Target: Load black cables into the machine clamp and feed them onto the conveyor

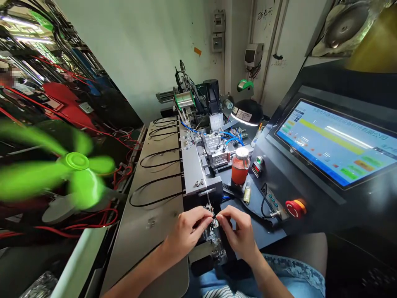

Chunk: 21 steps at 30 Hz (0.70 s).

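Both of my hands meet over a small metal fixture (214,238) at the near end of the machine. My left hand (190,229) comes from the left, its thumb and fingertips pinched together at the fixture's top. Opposite it, my right hand (238,231) is pinched too, its fingertips almost touching those of the left. Whatever lies between the fingertips is too small to make out. Just beyond the hands is a flat metal cover plate (192,169) with bolts at its near end.
Black cable loops lie across the beige table (155,215) at left. A green fan (76,161) spins further left. Right of the machine stand a red-orange jar (240,167), a small yellow bottle (247,193), a red emergency button (295,208) and a touchscreen (335,140). A lamp (248,111) shines behind.
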Each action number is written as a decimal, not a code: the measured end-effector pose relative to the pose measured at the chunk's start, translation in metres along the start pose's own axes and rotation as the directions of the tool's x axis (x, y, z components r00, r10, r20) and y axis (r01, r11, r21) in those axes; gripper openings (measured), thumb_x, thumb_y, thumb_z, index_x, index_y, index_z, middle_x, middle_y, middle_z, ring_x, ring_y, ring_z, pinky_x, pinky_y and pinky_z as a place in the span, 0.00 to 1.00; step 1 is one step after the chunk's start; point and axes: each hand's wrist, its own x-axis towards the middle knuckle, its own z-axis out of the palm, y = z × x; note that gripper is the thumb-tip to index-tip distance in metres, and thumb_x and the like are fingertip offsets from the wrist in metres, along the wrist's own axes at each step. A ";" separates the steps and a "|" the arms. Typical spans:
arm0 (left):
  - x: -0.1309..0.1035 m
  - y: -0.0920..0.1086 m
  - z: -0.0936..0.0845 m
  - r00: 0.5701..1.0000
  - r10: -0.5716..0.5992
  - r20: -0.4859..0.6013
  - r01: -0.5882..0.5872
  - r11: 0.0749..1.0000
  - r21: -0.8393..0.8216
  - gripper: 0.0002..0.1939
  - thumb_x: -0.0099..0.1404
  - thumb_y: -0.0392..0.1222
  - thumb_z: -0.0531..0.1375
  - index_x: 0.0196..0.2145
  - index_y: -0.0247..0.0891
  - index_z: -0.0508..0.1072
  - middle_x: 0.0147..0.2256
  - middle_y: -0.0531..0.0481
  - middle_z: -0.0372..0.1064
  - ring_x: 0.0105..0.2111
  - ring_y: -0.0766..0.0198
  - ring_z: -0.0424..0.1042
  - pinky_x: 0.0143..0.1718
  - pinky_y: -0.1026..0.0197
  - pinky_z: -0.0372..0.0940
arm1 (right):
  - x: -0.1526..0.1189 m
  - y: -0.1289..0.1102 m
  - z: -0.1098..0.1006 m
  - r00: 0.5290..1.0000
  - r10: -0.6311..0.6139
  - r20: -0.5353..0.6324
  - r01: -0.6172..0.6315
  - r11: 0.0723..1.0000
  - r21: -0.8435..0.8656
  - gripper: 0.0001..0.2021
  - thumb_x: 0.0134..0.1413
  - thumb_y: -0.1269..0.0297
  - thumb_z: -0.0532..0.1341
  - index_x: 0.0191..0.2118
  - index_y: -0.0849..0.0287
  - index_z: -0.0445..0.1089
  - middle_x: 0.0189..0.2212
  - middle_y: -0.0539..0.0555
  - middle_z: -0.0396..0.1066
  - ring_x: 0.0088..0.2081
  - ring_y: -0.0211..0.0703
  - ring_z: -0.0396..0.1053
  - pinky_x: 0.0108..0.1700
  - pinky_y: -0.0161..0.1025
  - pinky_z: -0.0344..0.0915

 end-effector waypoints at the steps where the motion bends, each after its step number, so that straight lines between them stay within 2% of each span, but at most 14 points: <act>1: -0.001 0.002 0.004 0.999 -0.025 -0.035 0.023 0.999 -0.039 0.12 0.69 0.43 0.51 0.33 0.38 0.72 0.29 0.51 0.70 0.29 0.65 0.68 0.32 0.66 0.62 | -0.002 0.002 0.005 0.996 -0.055 -0.071 0.054 0.998 -0.019 0.07 0.61 0.70 0.55 0.31 0.59 0.66 0.24 0.50 0.66 0.26 0.37 0.62 0.29 0.34 0.56; 4: -0.003 0.007 0.010 0.996 -0.061 -0.072 0.054 0.993 -0.102 0.13 0.69 0.45 0.51 0.32 0.38 0.72 0.29 0.51 0.70 0.29 0.65 0.68 0.32 0.65 0.62 | -0.009 0.009 0.019 0.956 -0.201 -0.214 0.176 0.975 -0.133 0.06 0.60 0.74 0.54 0.32 0.58 0.64 0.23 0.50 0.65 0.24 0.37 0.60 0.28 0.35 0.56; 7: -0.003 0.007 0.010 0.995 -0.086 -0.055 0.080 0.992 -0.097 0.14 0.69 0.44 0.50 0.30 0.38 0.71 0.28 0.51 0.69 0.28 0.66 0.67 0.31 0.66 0.61 | -0.011 0.013 0.025 0.944 -0.224 -0.243 0.178 0.964 -0.198 0.08 0.59 0.74 0.53 0.30 0.57 0.61 0.21 0.48 0.60 0.23 0.37 0.56 0.26 0.35 0.53; 10: 0.000 0.001 0.006 0.992 -0.111 -0.063 0.111 0.994 0.006 0.15 0.69 0.44 0.49 0.29 0.38 0.70 0.28 0.51 0.68 0.29 0.65 0.67 0.32 0.66 0.60 | -0.010 0.013 0.022 0.975 -0.154 -0.163 0.129 0.980 -0.152 0.09 0.61 0.73 0.51 0.29 0.58 0.60 0.21 0.48 0.59 0.23 0.36 0.56 0.26 0.34 0.53; 13: 0.004 -0.009 0.001 0.989 -0.130 -0.070 0.139 0.980 0.140 0.16 0.69 0.43 0.47 0.28 0.39 0.69 0.28 0.50 0.68 0.29 0.64 0.68 0.33 0.65 0.60 | -0.009 0.012 0.014 0.994 -0.038 -0.100 0.024 0.991 -0.133 0.10 0.62 0.70 0.51 0.29 0.58 0.62 0.22 0.48 0.60 0.23 0.36 0.57 0.27 0.34 0.54; 16: 0.007 -0.017 0.001 0.986 -0.162 -0.040 0.167 0.962 0.218 0.16 0.69 0.41 0.47 0.27 0.39 0.69 0.28 0.50 0.70 0.29 0.64 0.69 0.33 0.65 0.59 | -0.009 0.014 0.010 0.993 0.028 -0.118 -0.045 0.989 -0.142 0.11 0.63 0.68 0.52 0.28 0.59 0.63 0.22 0.49 0.62 0.23 0.36 0.59 0.28 0.34 0.55; 21: 0.009 -0.021 0.005 0.978 -0.207 -0.020 0.204 0.936 0.286 0.16 0.68 0.40 0.47 0.26 0.38 0.68 0.27 0.51 0.70 0.29 0.63 0.69 0.31 0.64 0.57 | -0.010 0.020 0.012 0.990 0.052 -0.130 -0.071 0.986 -0.148 0.12 0.63 0.67 0.52 0.27 0.59 0.63 0.22 0.49 0.64 0.24 0.37 0.61 0.28 0.34 0.56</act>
